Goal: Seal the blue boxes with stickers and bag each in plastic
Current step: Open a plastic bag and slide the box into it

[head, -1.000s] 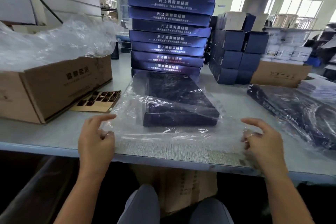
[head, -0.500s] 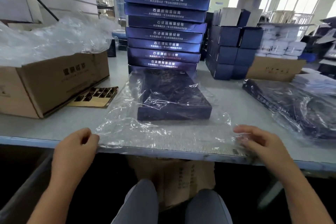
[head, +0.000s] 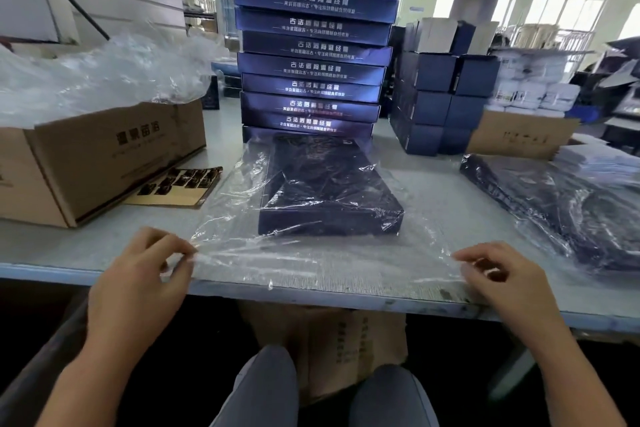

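bagging | our left hand (head: 138, 274) and right hand (head: 502, 277) pinch plastic bag (head: 311, 260) corners, blue box (head: 329, 191) ahead between | next: likely fold mouth shut

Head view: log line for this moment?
blue box inside plastic bag; left hand pinches near corner; right hand pinches near corner

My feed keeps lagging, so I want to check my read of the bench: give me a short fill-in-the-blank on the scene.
1. The clear bag holds one blue ____.
2. The left hand and right hand each pinch a near ____ of the bag.
3. The sticker sheet lies to the bag's ____.
Missing words: box; corner; left.
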